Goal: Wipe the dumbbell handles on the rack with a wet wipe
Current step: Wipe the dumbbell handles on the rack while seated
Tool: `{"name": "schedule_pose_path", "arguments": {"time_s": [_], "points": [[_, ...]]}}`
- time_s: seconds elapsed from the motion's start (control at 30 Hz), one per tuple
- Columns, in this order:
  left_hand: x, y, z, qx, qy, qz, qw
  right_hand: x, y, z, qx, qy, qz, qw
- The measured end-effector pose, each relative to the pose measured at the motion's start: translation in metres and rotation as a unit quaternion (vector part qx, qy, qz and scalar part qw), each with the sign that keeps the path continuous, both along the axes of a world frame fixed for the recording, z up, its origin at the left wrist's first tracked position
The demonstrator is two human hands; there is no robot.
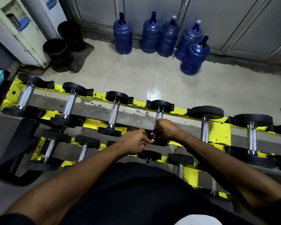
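The right hand (pixel 166 129) squeezes the fourth handle (pixel 159 114) on the rack (pixel 219 127) top row. The left hand (pixel 133 142) curls beside it; I cannot tell on what. More handles probably wait.

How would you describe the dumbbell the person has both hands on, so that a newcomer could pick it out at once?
Start at the yellow rack and take its upper tier, farther from the person. Count to the fourth dumbbell from the left. Alone among its neighbours, its handle is gripped by the right hand, with the left hand touching its near head.
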State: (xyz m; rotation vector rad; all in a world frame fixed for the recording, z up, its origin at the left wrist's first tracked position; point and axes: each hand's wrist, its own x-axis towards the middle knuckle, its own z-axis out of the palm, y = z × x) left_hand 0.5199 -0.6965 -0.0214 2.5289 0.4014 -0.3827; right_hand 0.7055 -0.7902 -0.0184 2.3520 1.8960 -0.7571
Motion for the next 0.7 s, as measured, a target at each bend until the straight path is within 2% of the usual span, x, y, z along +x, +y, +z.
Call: {"name": "schedule_pose_path", "arguments": {"time_s": [0.1,0.13,0.2,0.27,0.33,0.47,0.6,0.7], "points": [[0.001,-0.001,0.001,0.006,0.005,-0.008,1.000,-0.003,0.012,0.003,0.052,-0.069,-0.055,0.995],[0.001,0.000,0.001,0.008,0.007,-0.011,1.000,-0.008,0.017,0.004,0.043,-0.093,-0.048,0.994],[0.000,0.000,0.001,0.012,0.011,-0.016,1.000,-0.019,0.026,0.008,-0.015,-0.105,0.016,0.994],[0.000,0.000,0.001,0.017,0.014,-0.017,1.000,-0.027,0.033,0.015,-0.098,-0.071,0.081,0.989],[0.000,0.001,0.001,0.022,0.015,-0.023,0.999,-0.025,0.042,0.024,-0.140,-0.074,0.104,0.982],[-0.003,0.001,0.000,0.028,0.020,-0.036,0.999,-0.022,0.045,0.027,-0.087,-0.166,0.098,0.977],[-0.006,0.001,-0.004,0.022,0.025,-0.028,0.999,-0.026,0.033,0.014,-0.099,-0.088,0.123,0.983],[-0.008,0.000,-0.006,0.019,0.026,-0.027,0.999,-0.009,0.022,0.008,-0.034,-0.042,0.028,0.998]]}}
